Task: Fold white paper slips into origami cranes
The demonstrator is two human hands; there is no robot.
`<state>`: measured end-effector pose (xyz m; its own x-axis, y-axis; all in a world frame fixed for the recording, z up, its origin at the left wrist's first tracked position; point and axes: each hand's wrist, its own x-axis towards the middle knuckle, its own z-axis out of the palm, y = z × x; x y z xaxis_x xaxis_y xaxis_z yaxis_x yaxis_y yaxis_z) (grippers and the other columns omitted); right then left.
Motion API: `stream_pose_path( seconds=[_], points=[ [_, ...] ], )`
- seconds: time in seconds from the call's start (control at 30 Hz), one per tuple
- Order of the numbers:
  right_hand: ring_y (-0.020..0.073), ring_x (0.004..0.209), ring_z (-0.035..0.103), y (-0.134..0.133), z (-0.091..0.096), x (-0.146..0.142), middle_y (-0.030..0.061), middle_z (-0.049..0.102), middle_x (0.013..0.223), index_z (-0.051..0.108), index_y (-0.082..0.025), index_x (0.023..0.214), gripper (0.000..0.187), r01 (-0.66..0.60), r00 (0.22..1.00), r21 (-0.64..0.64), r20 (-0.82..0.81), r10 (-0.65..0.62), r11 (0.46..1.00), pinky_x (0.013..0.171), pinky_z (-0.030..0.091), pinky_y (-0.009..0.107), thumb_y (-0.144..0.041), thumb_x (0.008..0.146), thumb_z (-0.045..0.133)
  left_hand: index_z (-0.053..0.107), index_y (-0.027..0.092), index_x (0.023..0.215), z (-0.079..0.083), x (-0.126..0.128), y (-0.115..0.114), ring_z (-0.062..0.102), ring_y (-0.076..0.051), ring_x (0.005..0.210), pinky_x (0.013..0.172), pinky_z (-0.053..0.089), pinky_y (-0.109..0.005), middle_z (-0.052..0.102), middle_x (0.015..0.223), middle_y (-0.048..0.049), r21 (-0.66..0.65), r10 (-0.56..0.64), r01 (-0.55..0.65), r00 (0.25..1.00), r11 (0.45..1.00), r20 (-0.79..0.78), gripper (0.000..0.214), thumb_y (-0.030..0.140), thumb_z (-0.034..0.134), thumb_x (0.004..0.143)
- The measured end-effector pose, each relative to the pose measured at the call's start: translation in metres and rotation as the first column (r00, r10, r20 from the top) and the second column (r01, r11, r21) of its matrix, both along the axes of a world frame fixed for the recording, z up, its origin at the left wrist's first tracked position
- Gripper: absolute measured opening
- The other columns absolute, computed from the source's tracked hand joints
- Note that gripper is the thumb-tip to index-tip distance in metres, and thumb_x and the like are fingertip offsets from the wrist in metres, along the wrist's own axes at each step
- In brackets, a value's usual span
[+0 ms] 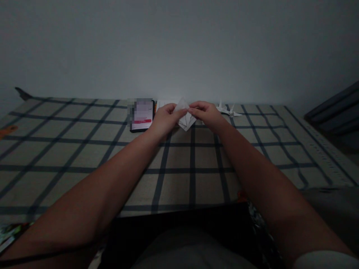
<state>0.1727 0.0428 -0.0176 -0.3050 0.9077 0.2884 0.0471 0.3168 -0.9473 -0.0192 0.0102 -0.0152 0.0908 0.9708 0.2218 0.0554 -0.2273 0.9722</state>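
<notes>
A white folded paper [185,122], diamond-shaped with creased flaps on its front, is held up over the far part of the table. My left hand [167,117] grips its left side, the thumb lying across the front. From the right, my right hand [206,112] pinches the paper near its middle, thumb and fingertips together close to the left thumb. Just beyond my right hand lie white folded paper cranes [231,111], partly hidden by that hand. Behind my left hand, a white stack that looks like paper [165,104] is mostly covered.
A phone [142,116] with a lit, partly blurred screen lies left of my left hand. The checked tablecloth [179,179] covers the table, which meets a plain wall [179,48]. An orange object [9,130] sits at the left edge. Dark striped fabric [335,112] stands at right.
</notes>
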Motion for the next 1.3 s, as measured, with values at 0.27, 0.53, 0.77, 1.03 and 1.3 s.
stream_pose_path(
  seconds=[0.27,0.53,0.77,1.03,1.3],
  points=[
    [0.0145,0.073,0.06,-0.0011,0.0014,0.0001,0.0019,0.071,0.08,0.079,-0.018,0.091,0.034,0.06,0.997,0.097,0.039,-0.064,0.993,0.068,0.05,0.029,-0.049,0.078,0.084,0.076,0.015,0.083,-0.0015,0.0023,-0.0031,0.064,-0.018,0.07,0.06,0.045,-0.028,0.074,0.082,-0.0081,-0.105,-0.043,0.04,0.999,0.994,-0.025,0.03,0.042,0.083,0.071],
    [0.0142,0.071,0.058,-0.0025,0.0022,-0.0025,0.0004,0.068,0.075,0.074,-0.018,0.086,0.028,0.058,0.992,0.157,0.099,-0.074,0.986,0.066,0.048,0.029,-0.046,0.086,0.078,0.074,0.016,0.08,-0.0045,0.0013,-0.0017,0.064,-0.017,0.066,0.057,0.046,-0.028,0.073,0.078,-0.0074,-0.129,-0.062,0.058,0.998,0.99,-0.028,0.028,0.041,0.084,0.073],
    [0.0134,0.07,0.055,-0.0044,0.0049,-0.0023,-0.0014,0.062,0.072,0.069,-0.019,0.086,0.032,0.066,0.993,0.166,0.082,-0.081,0.984,0.067,0.049,0.028,-0.05,0.087,0.078,0.073,0.017,0.077,-0.0019,0.0025,-0.0059,0.064,-0.018,0.063,0.056,0.045,-0.03,0.072,0.075,-0.0075,-0.178,-0.062,0.043,0.993,0.983,-0.1,0.024,0.039,0.084,0.074],
    [0.0125,0.069,0.054,-0.002,0.0022,-0.004,-0.0018,0.061,0.072,0.071,-0.02,0.09,0.038,0.119,0.992,0.109,0.019,-0.122,0.987,0.063,0.047,0.026,-0.057,0.087,0.078,0.074,0.016,0.079,-0.0019,0.0034,-0.0043,0.063,-0.016,0.067,0.061,0.046,-0.028,0.072,0.078,-0.0065,-0.105,-0.054,0.052,0.998,0.993,-0.017,0.029,0.043,0.083,0.076],
    [0.015,0.074,0.059,-0.0025,0.0035,0.0004,0.0024,0.072,0.081,0.078,-0.018,0.088,0.037,0.031,0.997,0.033,0.075,-0.033,0.999,0.068,0.051,0.029,-0.051,0.073,0.089,0.072,0.018,0.084,-0.0035,0.0007,0.0028,0.064,-0.017,0.074,0.065,0.051,-0.027,0.071,0.081,-0.0029,-0.004,0.084,-0.083,0.995,0.997,0.052,0.031,0.048,0.081,0.077]
  ],
)
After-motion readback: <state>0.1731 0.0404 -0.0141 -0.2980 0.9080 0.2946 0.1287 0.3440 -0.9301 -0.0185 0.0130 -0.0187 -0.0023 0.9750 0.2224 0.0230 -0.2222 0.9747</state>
